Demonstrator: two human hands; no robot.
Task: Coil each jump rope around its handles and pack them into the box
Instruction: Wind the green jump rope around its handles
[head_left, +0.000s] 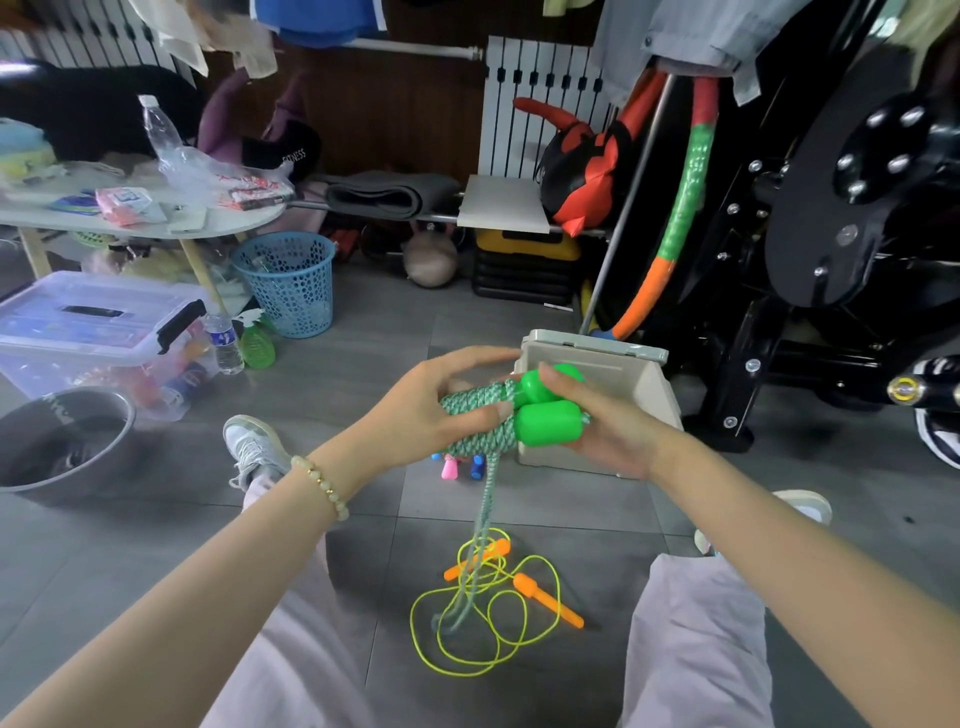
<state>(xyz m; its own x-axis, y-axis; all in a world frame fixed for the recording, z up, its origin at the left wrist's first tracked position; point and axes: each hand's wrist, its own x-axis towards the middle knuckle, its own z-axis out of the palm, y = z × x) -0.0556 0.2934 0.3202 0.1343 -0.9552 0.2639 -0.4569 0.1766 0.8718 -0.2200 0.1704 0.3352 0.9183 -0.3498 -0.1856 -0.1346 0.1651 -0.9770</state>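
Note:
I hold a green jump rope (483, 415) in front of me; its green-and-white cord is wound in several turns round two bright green handles (545, 421). My left hand (436, 410) grips the wound cord, thumb on top. My right hand (602, 421) cradles the handle ends from the right. A loose tail of the cord hangs down to the floor. A beige box (644, 384) stands open just behind my hands. On the floor lies a yellow rope with orange handles (545, 597), uncoiled. Pink and blue handles (462, 467) peek out below my hands.
A clear lidded storage bin (93, 332) and a grey bowl (57, 441) stand at the left, with a blue mesh basket (291, 280) behind. Black exercise equipment (831, 234) fills the right. My knees and shoes flank the floor space.

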